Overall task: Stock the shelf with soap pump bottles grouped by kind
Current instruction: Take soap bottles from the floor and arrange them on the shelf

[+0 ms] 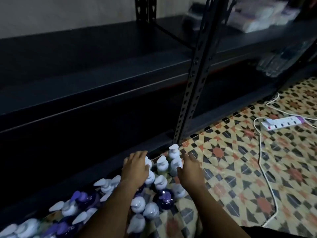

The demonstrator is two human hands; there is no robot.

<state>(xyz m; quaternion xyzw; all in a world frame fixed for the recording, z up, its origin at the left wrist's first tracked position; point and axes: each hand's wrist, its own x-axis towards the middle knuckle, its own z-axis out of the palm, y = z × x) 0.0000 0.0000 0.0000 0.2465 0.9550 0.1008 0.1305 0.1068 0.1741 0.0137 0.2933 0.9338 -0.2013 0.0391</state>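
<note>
reaching | l hand (136,164) + r hand (189,167) | glossy white-pump bottles (162,164)

Looks like a stockroom: black slotted-steel shelving (193,79), wrapped goods (262,16) stacked above, soap pump bottles (161,182) massed on tiled floor (240,160).

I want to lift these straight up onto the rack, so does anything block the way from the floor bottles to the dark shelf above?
Nothing visible does. The white-pump soap bottles stand before the black metal shelf, whose board looks bare here.
</note>
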